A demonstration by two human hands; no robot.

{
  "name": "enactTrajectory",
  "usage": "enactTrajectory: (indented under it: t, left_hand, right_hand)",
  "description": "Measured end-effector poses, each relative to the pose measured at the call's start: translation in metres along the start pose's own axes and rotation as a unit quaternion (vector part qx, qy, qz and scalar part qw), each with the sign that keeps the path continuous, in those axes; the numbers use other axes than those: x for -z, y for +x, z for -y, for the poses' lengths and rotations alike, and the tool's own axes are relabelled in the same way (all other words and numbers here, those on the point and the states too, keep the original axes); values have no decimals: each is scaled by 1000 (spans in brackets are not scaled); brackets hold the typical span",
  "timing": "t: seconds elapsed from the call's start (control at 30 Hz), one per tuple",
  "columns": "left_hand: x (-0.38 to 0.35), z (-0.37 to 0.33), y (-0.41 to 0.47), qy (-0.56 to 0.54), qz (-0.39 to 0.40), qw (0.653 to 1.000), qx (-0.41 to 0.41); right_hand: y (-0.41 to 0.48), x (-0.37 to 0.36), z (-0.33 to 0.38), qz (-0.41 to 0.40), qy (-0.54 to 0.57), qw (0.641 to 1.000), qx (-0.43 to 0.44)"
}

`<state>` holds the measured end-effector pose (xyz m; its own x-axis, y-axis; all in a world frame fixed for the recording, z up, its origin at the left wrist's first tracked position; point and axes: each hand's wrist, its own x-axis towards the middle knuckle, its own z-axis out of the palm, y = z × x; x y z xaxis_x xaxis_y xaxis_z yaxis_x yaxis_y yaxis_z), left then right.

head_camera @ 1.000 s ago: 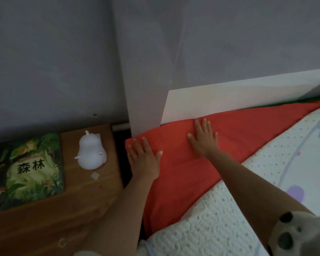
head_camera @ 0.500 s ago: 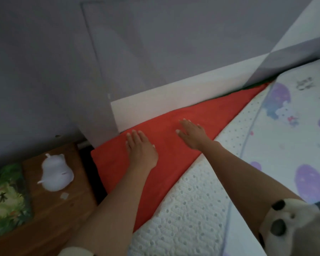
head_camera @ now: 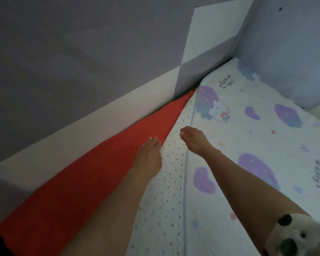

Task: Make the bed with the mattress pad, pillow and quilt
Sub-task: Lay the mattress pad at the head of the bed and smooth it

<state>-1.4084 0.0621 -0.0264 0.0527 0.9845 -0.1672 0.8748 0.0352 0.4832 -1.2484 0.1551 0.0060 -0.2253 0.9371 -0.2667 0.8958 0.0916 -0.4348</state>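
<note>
left hand [head_camera: 148,159] flat on red sheet [head_camera: 78,185]; right hand [head_camera: 194,141] seemingly released over dotted white mattress pad [head_camera: 164,204].

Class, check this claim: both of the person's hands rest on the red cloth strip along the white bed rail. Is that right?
Not quite. In the head view only the left hand rests on the red cloth strip along the white bed rail; the right hand is over the white dotted mattress pad.
</note>
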Motion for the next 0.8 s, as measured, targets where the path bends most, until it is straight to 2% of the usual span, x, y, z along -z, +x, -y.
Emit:
enactTrajectory:
  t: [0.2,0.37,0.53,0.67,0.8]
  left_hand:
    - [-15,-9,102,20,23,998,-54]
    - [-32,3,176,49,44,995,-74]
    - [-45,14,223,88,37,993,-68]
    - [-51,27,256,131,-12,988,-75]
    - [-52,29,281,158,-8,985,-67]
  right_hand:
    - [76,28,-28,-69,79,993,-62]
    - [158,29,-46,-108,196,969,-108]
    - [222,18,-55,-113,266,946,-146]
    - [283,2,-65,-115,223,953,-167]
    - [327,-3,-66,-141,183,952,-203]
